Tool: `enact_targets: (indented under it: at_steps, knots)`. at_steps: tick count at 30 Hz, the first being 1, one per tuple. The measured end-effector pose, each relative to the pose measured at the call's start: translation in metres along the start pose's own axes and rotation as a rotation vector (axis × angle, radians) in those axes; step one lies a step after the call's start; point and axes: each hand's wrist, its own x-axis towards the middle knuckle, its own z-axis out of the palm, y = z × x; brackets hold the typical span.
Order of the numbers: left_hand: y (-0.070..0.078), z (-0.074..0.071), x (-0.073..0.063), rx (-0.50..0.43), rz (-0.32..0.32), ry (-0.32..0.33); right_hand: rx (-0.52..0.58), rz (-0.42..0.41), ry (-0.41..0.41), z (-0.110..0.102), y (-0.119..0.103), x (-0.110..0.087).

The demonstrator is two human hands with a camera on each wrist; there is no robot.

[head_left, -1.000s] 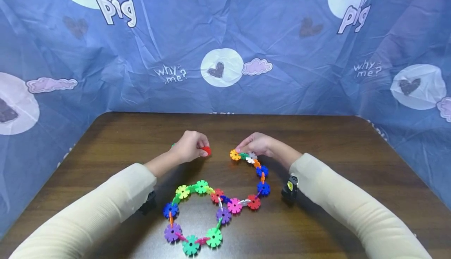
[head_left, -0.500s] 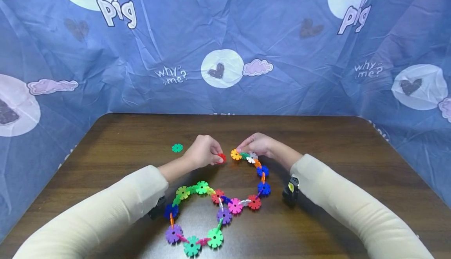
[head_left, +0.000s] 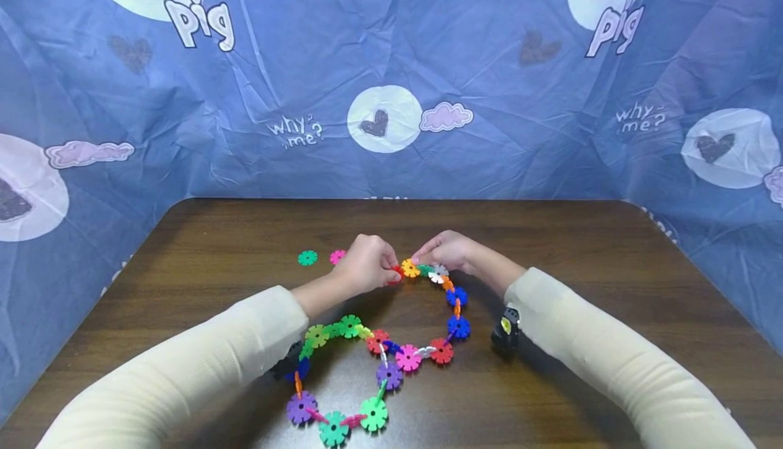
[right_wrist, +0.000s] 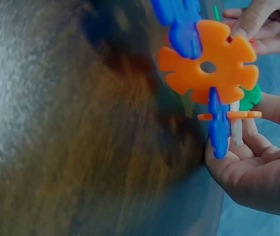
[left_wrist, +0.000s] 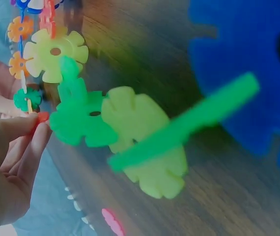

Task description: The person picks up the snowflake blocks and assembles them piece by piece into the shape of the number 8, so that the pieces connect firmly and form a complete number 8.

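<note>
My left hand (head_left: 366, 264) pinches a red plastic snowflake disc (head_left: 397, 274) between thumb and fingers. Beside it, the yellow-orange disc (head_left: 410, 267) forms the end of a linked chain, and my right hand (head_left: 448, 250) pinches that end. Red and yellow-orange edges meet or nearly meet; whether they are slotted together I cannot tell. From there the chain curves through white, orange and blue discs (head_left: 458, 327) to a closed ring with a purple disc (head_left: 302, 408). In the left wrist view my left fingers (left_wrist: 24, 147) hold the red disc (left_wrist: 42, 117), mostly hidden.
A loose green disc (head_left: 308, 258) and a pink disc (head_left: 338, 257) lie behind my left forearm on the brown wooden table (head_left: 550, 231). A blue printed cloth (head_left: 501, 130) stands around the table's back and sides.
My left hand has moved right with the red disc, up to the yellow-orange end of the chain. That uncovers the loose green and pink discs. My right hand stays in place.
</note>
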Motion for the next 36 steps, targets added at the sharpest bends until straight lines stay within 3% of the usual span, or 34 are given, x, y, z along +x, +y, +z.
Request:
enact_targets:
  at_steps: [10,14,18,24,28,32,34,36]
  knots:
    - [0.01,0.007,0.005,0.093,0.092,0.057,-0.051,0.06,0.124,0.008,-0.001,-0.003]
    - [0.013,0.008,0.006,0.109,0.072,0.073,-0.025,0.038,0.167,0.012,-0.002,-0.005]
    - [0.012,0.006,0.007,0.095,0.064,0.076,-0.008,0.042,0.158,0.011,-0.001,-0.005]
    - [0.008,0.001,0.004,0.055,0.073,0.059,0.059,0.039,0.08,0.006,0.002,-0.003]
    - [0.001,-0.009,0.001,0.0,0.023,0.044,0.098,0.033,0.038,0.005,0.002,-0.002]
    - [-0.012,-0.026,-0.001,-0.063,-0.078,0.061,0.091,0.046,0.026,0.003,0.002,-0.002]
    - [-0.021,-0.034,0.0,-0.021,-0.119,0.057,0.08,0.054,0.021,0.001,0.002,-0.002]
    - [-0.031,-0.042,0.0,0.08,-0.148,0.039,0.07,0.061,0.017,-0.001,0.002,-0.003]
